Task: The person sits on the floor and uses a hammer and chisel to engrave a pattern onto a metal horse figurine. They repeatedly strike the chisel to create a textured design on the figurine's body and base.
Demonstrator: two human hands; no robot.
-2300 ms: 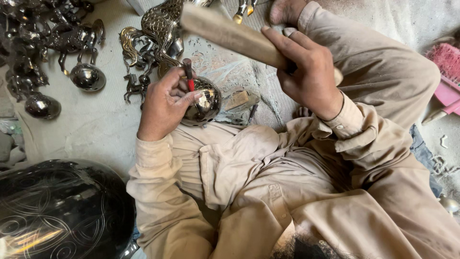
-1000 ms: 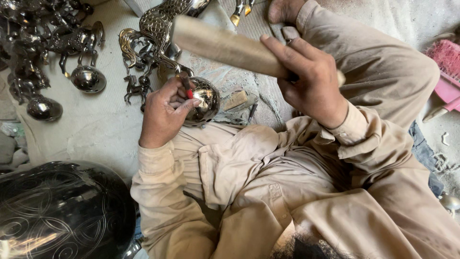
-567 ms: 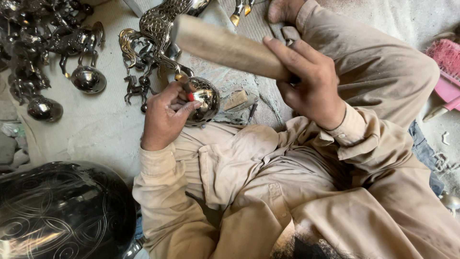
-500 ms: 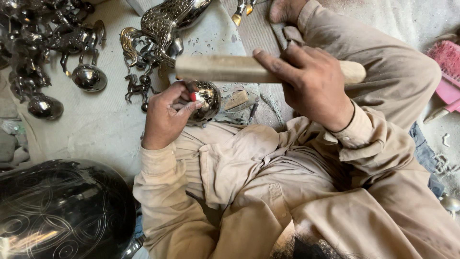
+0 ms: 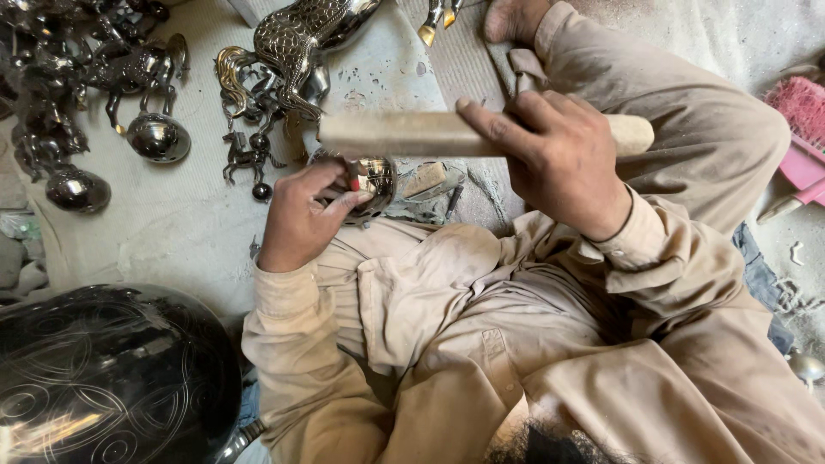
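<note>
At centre, just toward twelve o'clock, I see my right hand (image 5: 557,163) wrapped fully around a pale, smooth wooden mallet (image 5: 412,134), a thick cylinder lying level and pointing toward nine o'clock. Below its free end, my left hand (image 5: 302,215) pinches a thin chisel (image 5: 352,179) with a red band between thumb and fingers, its tip on a small shiny metal bowl (image 5: 378,179), rounded and engraved, which rests on the floor against my lap. Both hands are closed tight on their tools. Toward eleven o'clock stands one large polished metal horse (image 5: 296,41) with scaly patterning; beside it one tiny horse figure (image 5: 245,156). Toward ten o'clock lie two glossy round metal cups (image 5: 158,137) among more dark figures, too tangled to count. At seven o'clock sits one big black dome (image 5: 103,374) etched with spirals. At three o'clock, one pink brush (image 5: 801,129).
</note>
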